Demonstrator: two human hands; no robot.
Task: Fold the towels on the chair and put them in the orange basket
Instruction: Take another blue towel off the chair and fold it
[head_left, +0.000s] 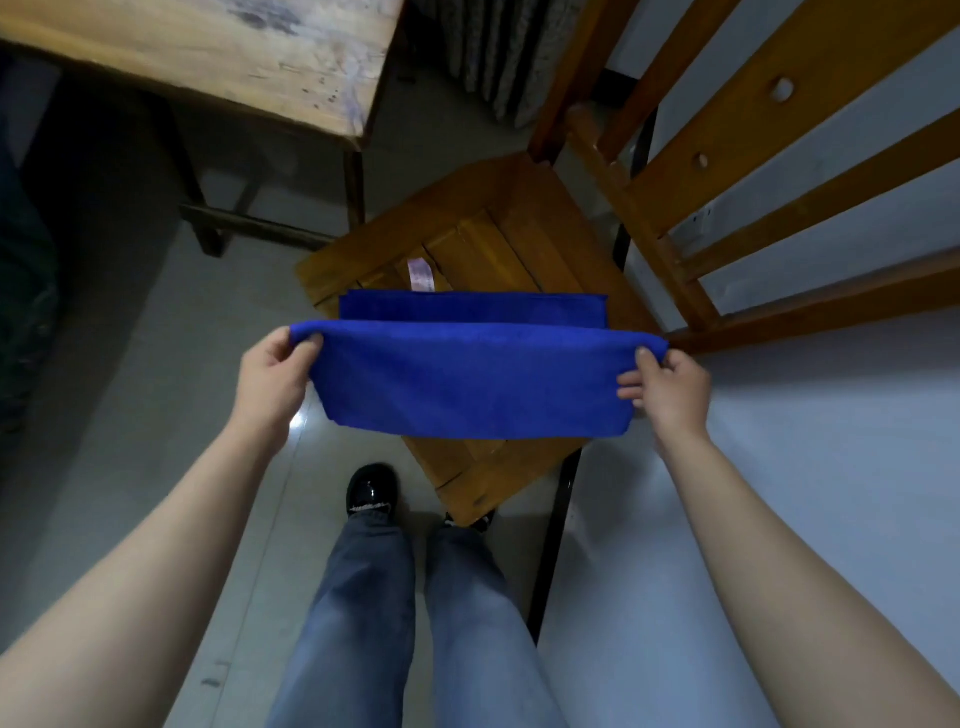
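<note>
The left hand (272, 371) pinches the left end of a blue towel (467, 384), fingers curled over its folded top edge. The right hand (670, 387) pinches the right end the same way, thumb on the near face. The towel hangs stretched between the hands, doubled over, above the wooden chair (498, 244) seat. A pale label (422, 274) shows just beyond the hands on the towel's far layer.
</note>
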